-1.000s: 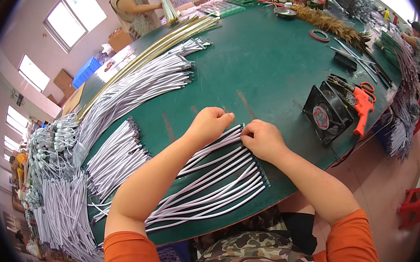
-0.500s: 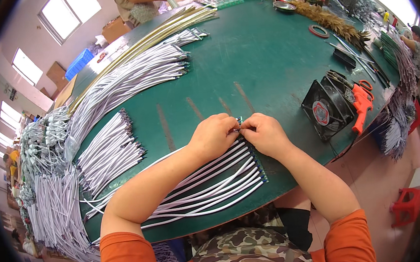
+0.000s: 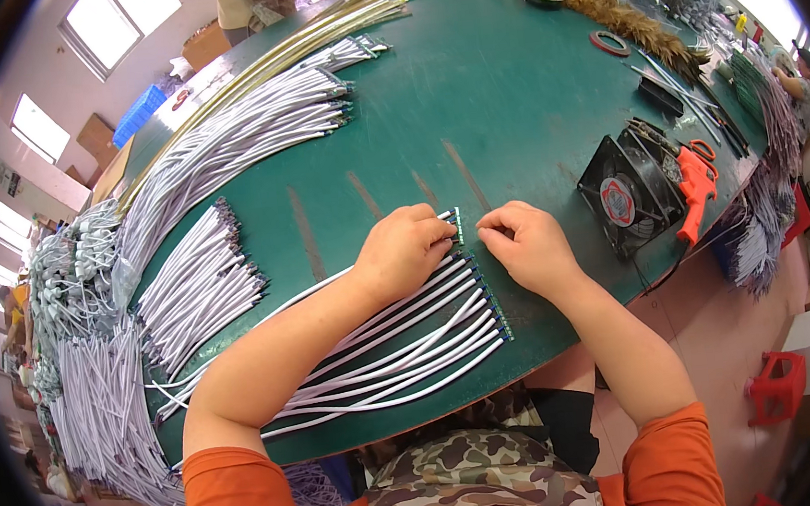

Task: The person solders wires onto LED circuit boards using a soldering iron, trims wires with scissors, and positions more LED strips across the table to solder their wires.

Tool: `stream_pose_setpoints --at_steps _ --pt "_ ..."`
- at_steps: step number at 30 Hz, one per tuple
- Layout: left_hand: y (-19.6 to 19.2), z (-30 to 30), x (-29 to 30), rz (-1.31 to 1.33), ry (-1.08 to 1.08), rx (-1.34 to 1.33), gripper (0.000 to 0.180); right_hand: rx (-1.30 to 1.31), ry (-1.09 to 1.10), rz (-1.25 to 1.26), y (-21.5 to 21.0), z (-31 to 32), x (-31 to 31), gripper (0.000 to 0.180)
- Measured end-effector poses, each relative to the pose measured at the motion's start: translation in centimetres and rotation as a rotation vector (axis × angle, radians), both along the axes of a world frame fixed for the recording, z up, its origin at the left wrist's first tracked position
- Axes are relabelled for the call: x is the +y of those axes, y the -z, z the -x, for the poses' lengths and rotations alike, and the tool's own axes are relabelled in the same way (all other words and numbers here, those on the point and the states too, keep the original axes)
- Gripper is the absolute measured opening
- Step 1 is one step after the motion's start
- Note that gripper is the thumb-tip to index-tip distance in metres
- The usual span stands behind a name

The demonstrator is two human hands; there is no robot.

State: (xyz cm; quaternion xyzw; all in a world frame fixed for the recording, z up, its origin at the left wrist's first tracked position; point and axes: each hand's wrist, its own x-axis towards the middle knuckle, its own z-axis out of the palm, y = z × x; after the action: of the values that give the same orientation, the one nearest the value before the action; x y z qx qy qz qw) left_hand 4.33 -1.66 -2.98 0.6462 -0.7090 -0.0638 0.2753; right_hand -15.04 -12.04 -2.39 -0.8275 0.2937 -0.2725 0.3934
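- the green table (image 3: 496, 81) fills the middle of the view, its near edge curving past the person's camouflage apron (image 3: 483, 487).
- a bundle of long white cables (image 3: 230, 124) arcs across the far left part of the table, with yellowish strips (image 3: 254, 64) lying along its far side.
- a heap of white cords (image 3: 100, 405) covers the left end, nearer the person.
- the row of white cables (image 3: 404, 349) lies fanned out on the table in front of the person, running under the left forearm, with its right-hand ends lined up near the hands.
- a stack of shorter white cables (image 3: 198, 286) rests between that heap and the row.
- a black square fan (image 3: 618, 194) stands on the right, well apart from the hands.
- the left hand (image 3: 406, 243) is above the upper cables of the row, fingers bent close together by a cable end; what they grasp is hidden, so i cannot tell whether they grip it.
- the right hand (image 3: 525, 242) is to the right of the cable ends and apart from them, thumb and forefinger near each other; i cannot tell whether something tiny is pinched between them.
- an orange-red tool with a trigger-style handle (image 3: 698, 189) sits against the fan's right side.
- a roll of tape (image 3: 609, 43) lies flat beyond the fan.
- a narrow green strip (image 3: 459, 227) shows between the two hands, just beside the left fingertips.
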Motion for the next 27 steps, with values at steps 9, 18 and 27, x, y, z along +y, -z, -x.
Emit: stream_pose_setpoints --at_steps 9,18,27 --pt "-1.0 0.7 -0.4 -0.082 -0.001 -0.013 0.017 -0.152 -0.038 0.15 -4.3 8.9 2.8 0.008" --pt "-1.1 -0.3 0.0 -0.041 0.139 -0.213 0.013 -0.457 0.66 0.045 -5.8 22.2 -4.0 0.015" --pt "-2.5 0.8 -0.3 -0.055 0.137 -0.281 0.02 0.245 0.998 0.149 0.0 24.8 -13.7 0.076"
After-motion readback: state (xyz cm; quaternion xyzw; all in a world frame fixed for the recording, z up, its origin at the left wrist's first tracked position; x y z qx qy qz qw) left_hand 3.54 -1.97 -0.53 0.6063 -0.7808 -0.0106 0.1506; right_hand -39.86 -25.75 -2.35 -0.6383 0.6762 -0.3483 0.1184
